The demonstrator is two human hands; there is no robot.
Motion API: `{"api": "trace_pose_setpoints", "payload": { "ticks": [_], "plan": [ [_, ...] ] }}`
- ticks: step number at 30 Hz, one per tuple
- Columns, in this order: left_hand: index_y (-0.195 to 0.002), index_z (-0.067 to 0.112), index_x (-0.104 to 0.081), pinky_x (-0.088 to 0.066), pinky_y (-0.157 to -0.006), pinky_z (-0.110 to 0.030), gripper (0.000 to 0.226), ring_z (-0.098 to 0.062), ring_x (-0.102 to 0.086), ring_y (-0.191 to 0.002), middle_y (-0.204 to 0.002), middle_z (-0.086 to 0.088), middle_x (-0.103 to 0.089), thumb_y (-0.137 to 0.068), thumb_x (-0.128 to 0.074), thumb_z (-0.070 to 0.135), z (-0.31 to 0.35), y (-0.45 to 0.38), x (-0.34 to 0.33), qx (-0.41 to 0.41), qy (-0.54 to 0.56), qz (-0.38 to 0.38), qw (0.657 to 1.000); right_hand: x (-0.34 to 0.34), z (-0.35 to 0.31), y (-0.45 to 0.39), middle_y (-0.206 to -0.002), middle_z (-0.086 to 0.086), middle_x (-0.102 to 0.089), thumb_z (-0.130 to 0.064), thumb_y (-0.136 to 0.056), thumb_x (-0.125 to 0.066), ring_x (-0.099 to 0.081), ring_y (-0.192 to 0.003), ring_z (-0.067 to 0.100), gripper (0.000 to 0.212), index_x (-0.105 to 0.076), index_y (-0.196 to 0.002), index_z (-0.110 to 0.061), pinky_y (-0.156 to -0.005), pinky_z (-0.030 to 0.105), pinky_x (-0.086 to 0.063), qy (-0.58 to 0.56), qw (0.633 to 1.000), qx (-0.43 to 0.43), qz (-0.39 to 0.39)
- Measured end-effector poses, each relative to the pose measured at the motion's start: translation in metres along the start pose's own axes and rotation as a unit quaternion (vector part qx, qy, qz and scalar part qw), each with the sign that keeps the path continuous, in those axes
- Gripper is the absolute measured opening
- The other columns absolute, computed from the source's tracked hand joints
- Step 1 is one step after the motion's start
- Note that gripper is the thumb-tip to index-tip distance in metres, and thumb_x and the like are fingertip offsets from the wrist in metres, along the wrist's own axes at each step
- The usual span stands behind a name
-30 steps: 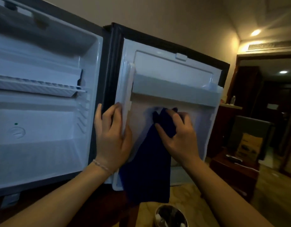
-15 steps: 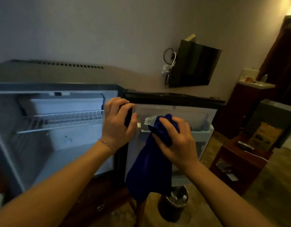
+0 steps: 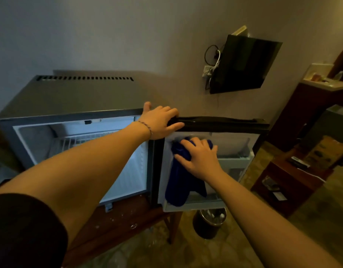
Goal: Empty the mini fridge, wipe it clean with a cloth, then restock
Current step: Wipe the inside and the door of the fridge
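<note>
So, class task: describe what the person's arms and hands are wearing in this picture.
The left hand has a thin beaded bracelet at the wrist, and a dark sleeve covers the upper left arm. The right hand and its forearm are bare; no gloves, rings or watch are visible.

A single head-worn camera is looking forward and steeply down from above the open mini fridge [image 3: 76, 97], close enough that both forearms are reaching in from the near edge. It is facing the far wall, taking in the fridge door [image 3: 230, 151] and the floor at right.
</note>
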State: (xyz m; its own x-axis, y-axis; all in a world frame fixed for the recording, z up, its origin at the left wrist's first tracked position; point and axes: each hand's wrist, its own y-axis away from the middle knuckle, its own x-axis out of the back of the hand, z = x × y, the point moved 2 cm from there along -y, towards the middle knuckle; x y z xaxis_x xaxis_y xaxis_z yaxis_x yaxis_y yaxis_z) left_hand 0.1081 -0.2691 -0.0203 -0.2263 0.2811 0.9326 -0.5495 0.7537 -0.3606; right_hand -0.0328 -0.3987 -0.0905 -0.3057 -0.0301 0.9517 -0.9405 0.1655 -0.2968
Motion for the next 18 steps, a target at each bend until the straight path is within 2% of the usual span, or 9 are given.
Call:
{"api": "trace_pose_setpoints", "payload": {
  "ticks": [3, 7, 9, 11, 12, 15, 18],
  "plan": [
    [-0.121, 0.027, -0.047, -0.024, -0.102, -0.055, 0.062, -0.023, -0.055, -0.098, -0.104, 0.001, -0.051, -0.091, -0.023, 0.076, 0.01, -0.012, -0.002, 0.0, -0.037, -0.018, 0.999, 0.004, -0.003, -0.011, -0.134, 0.005, -0.056, -0.07, -0.094, -0.044, -0.051, -0.121, 0.032, 0.057, -0.054, -0.135, -0.031, -0.097, 0.052, -0.039, 0.019, 0.999, 0.0, -0.046],
    [-0.121, 0.017, -0.053, -0.027, -0.105, -0.055, 0.081, -0.027, -0.056, -0.099, -0.114, -0.007, -0.053, -0.088, -0.017, 0.081, 0.02, -0.022, -0.004, 0.011, -0.062, -0.059, 0.996, 0.003, -0.004, -0.016, -0.125, 0.006, -0.064, -0.072, -0.093, -0.042, -0.06, -0.11, 0.03, 0.056, -0.058, -0.131, -0.034, -0.09, 0.045, -0.05, 0.009, 0.998, -0.001, -0.066],
    [-0.115, 0.019, -0.053, -0.039, -0.091, -0.046, 0.077, -0.021, -0.055, -0.088, -0.107, -0.004, -0.055, -0.088, -0.019, 0.082, 0.027, -0.027, -0.006, -0.007, -0.037, -0.055, 0.998, 0.003, -0.004, -0.017, -0.122, 0.005, -0.066, -0.073, -0.093, -0.042, -0.062, -0.107, 0.029, 0.055, -0.058, -0.13, -0.036, -0.088, 0.044, -0.052, 0.007, 0.998, 0.006, -0.069],
    [-0.102, 0.023, -0.05, -0.041, -0.069, -0.036, 0.069, -0.014, -0.051, -0.071, -0.092, 0.0, -0.057, -0.086, -0.021, 0.083, 0.029, -0.029, -0.01, -0.009, -0.022, -0.044, 0.999, 0.003, -0.001, -0.016, -0.123, 0.005, -0.066, -0.074, -0.092, -0.04, -0.062, -0.108, 0.029, 0.057, -0.058, -0.131, -0.036, -0.089, 0.045, -0.052, 0.005, 0.997, 0.009, -0.072],
    [-0.098, 0.023, -0.048, -0.043, -0.064, -0.035, 0.069, -0.012, -0.05, -0.066, -0.086, 0.001, -0.056, -0.085, -0.021, 0.085, 0.029, -0.029, -0.011, -0.003, -0.026, -0.035, 0.999, 0.002, 0.0, -0.015, -0.124, 0.005, -0.065, -0.074, -0.092, -0.04, -0.061, -0.109, 0.03, 0.058, -0.058, -0.131, -0.036, -0.09, 0.045, -0.051, 0.002, 0.997, 0.01, -0.071],
    [-0.094, 0.023, -0.048, -0.052, -0.065, -0.037, 0.073, -0.015, -0.053, -0.067, -0.079, 0.003, -0.053, -0.082, -0.018, 0.088, 0.027, -0.029, -0.013, 0.011, -0.052, -0.021, 0.998, 0.002, 0.006, -0.012, -0.122, 0.005, -0.065, -0.075, -0.092, -0.039, -0.06, -0.109, 0.028, 0.059, -0.06, -0.127, -0.033, -0.091, 0.045, -0.049, 0.004, 0.998, 0.014, -0.066],
    [-0.094, 0.023, -0.048, -0.052, -0.065, -0.037, 0.073, -0.016, -0.053, -0.067, -0.078, 0.004, -0.052, -0.082, -0.018, 0.088, 0.028, -0.031, -0.013, 0.021, -0.065, -0.017, 0.998, 0.003, 0.011, -0.012, -0.124, 0.004, -0.063, -0.073, -0.093, -0.039, -0.059, -0.111, 0.026, 0.057, -0.06, -0.125, -0.032, -0.094, 0.047, -0.047, -0.001, 0.997, 0.018, -0.074]
  ]
}}
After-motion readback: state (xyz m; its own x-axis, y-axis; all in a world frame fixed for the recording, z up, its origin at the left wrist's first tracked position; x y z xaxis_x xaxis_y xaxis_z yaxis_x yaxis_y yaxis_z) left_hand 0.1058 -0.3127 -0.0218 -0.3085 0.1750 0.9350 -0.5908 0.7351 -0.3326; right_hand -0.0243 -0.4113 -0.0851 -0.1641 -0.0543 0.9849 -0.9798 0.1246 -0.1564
